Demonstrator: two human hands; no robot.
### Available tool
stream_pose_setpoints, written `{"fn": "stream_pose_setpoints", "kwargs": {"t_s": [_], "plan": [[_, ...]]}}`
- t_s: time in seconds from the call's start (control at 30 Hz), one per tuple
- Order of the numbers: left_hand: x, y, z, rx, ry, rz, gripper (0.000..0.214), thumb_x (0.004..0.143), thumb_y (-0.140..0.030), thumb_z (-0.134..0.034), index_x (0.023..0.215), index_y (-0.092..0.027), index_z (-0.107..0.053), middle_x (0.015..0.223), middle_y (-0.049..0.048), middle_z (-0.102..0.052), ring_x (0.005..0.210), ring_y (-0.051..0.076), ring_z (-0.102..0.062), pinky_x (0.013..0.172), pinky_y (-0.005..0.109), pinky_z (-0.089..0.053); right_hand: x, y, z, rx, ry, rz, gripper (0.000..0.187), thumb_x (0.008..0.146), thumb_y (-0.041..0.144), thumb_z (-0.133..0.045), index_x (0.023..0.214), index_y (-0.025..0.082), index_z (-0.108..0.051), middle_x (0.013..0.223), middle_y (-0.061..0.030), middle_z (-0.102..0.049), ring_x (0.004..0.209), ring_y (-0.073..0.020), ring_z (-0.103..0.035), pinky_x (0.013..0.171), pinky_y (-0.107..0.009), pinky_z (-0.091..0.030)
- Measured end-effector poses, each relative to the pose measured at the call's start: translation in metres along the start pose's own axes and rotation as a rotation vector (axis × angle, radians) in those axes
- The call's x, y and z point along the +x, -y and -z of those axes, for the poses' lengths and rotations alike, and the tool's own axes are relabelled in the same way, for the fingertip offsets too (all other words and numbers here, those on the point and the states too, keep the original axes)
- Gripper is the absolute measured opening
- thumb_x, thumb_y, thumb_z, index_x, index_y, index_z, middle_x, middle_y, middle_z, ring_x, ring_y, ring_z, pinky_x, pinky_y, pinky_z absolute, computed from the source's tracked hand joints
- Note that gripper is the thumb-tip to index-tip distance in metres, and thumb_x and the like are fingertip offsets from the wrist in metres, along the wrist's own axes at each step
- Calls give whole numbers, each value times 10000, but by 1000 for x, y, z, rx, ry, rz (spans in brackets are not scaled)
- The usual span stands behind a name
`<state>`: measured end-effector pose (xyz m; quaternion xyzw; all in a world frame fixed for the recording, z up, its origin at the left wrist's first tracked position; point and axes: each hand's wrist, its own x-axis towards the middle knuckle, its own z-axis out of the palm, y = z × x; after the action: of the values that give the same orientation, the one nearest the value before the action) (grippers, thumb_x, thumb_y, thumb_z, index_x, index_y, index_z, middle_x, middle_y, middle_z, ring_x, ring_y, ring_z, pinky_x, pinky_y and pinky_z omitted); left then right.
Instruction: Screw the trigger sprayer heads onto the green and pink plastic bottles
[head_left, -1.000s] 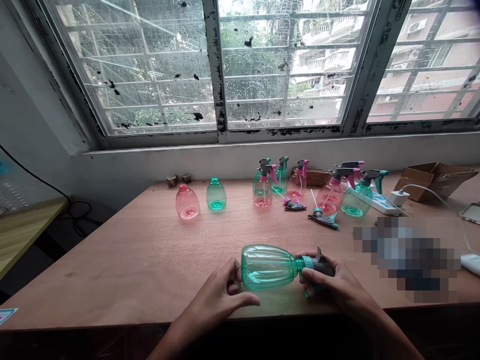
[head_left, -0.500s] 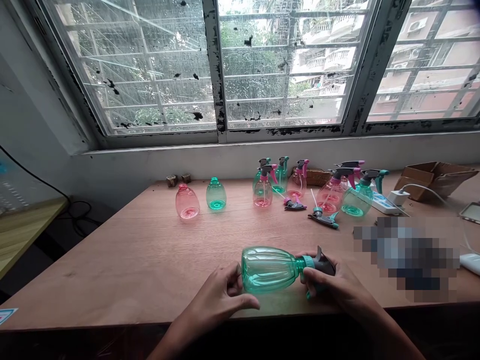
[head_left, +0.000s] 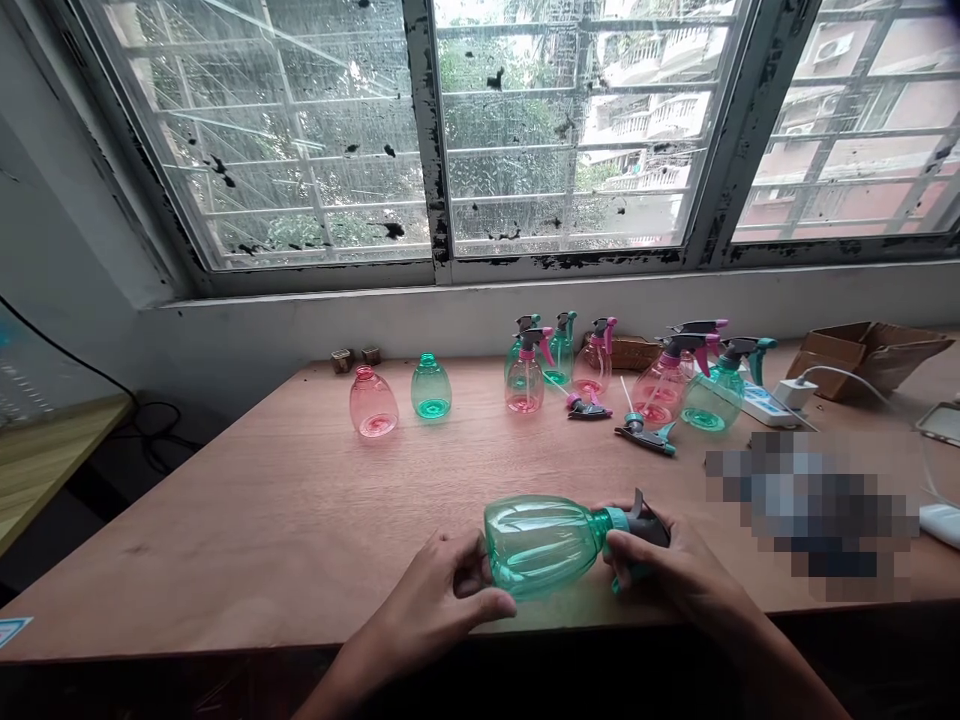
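Note:
A green see-through spray bottle (head_left: 541, 545) lies sideways in my two hands above the front edge of the table, its base to the left. My left hand (head_left: 446, 590) is closed on the base end, fingers curled at the far side and thumb along the near side. My right hand (head_left: 667, 565) grips the dark grey spray head (head_left: 643, 524) at the teal collar; some of its fingers are hidden behind. Farther back lie two loose spray heads, one with a pink trigger (head_left: 588, 408) and one with a teal trigger (head_left: 646, 436).
An open pink bottle (head_left: 373, 405) and an open green bottle (head_left: 431, 390) stand at the back left. Several bottles with spray heads, one a pink bottle (head_left: 524, 385), stand farther right. A power strip (head_left: 769, 405), a cardboard box (head_left: 862, 360) and a blurred patch occupy the right side.
The bottle has turned slightly about its length, and its base end has dipped a little. My left hand's fingers have closed in on the base. My right hand has hardly moved.

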<state>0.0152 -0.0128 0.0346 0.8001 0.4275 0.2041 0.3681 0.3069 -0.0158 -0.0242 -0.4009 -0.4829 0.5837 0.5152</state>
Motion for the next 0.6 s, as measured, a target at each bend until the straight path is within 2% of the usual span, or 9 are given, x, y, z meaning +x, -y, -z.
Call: {"fn": "stream_pose_setpoints", "kwargs": {"t_s": [0.07,0.13,0.2,0.3,0.37,0.43,0.47,0.53,0.6], "plan": [[-1,-2,2,-42,-11,-37,487,915,-646,-435,876,-196,-616,878,23,-608,872,231,-504,829,301,-397,0,1,0,-23,8,-7,326,803,342,-803,1010,138,-657,630,8,-695,537,-153,-618,553,-278,-538],[-1,-4,3,-89,-16,-44,458,951,-602,-398,907,-198,-609,914,28,-606,892,228,-512,846,302,-400,0,2,0,-35,12,-20,349,795,348,-808,1030,139,-657,605,13,-684,535,-161,-617,543,-283,-537],[1,-4,2,-135,-6,-5,390,935,-570,-476,912,-194,-579,850,7,-560,812,195,-495,755,269,-410,-1,3,-1,-35,12,-19,369,793,353,-807,1052,139,-654,599,14,-682,531,-163,-614,539,-286,-535],[3,0,-2,-119,19,50,311,870,-470,-626,802,-199,-491,734,-44,-431,673,139,-404,610,224,-347,-1,4,-2,-30,13,-6,372,802,352,-798,1069,133,-660,648,0,-700,534,-154,-611,554,-284,-529],[4,3,-3,-41,18,51,347,823,-404,-697,726,-206,-428,696,-60,-378,654,130,-374,598,221,-312,-2,4,-3,-31,11,-6,378,803,355,-796,1080,135,-662,684,-10,-711,534,-152,-611,558,-288,-528],[3,3,-2,11,10,36,389,800,-433,-724,702,-206,-423,694,-56,-403,686,144,-401,622,229,-314,-2,4,-3,-38,1,-8,376,793,362,-803,1063,142,-662,689,-10,-713,531,-158,-613,554,-297,-531],[2,3,-2,13,5,27,387,813,-485,-698,715,-204,-451,712,-46,-443,716,160,-425,646,237,-329,-2,4,-4,-42,-5,-9,369,787,366,-808,1045,146,-661,676,-7,-709,530,-163,-615,549,-301,-530],[0,0,0,-4,0,4,398,896,-574,-542,767,-198,-523,796,-12,-545,797,197,-476,727,265,-367,-2,5,-5,-53,-9,-12,353,778,372,-814,1008,153,-659,638,3,-694,526,-170,-614,540,-303,-528],[-2,-4,1,-18,-7,1,455,979,-559,-359,808,-194,-570,870,10,-607,841,215,-505,800,296,-377,-2,7,-5,-57,2,-16,348,778,375,-813,998,154,-659,605,13,-678,527,-173,-612,538,-302,-526]]}}
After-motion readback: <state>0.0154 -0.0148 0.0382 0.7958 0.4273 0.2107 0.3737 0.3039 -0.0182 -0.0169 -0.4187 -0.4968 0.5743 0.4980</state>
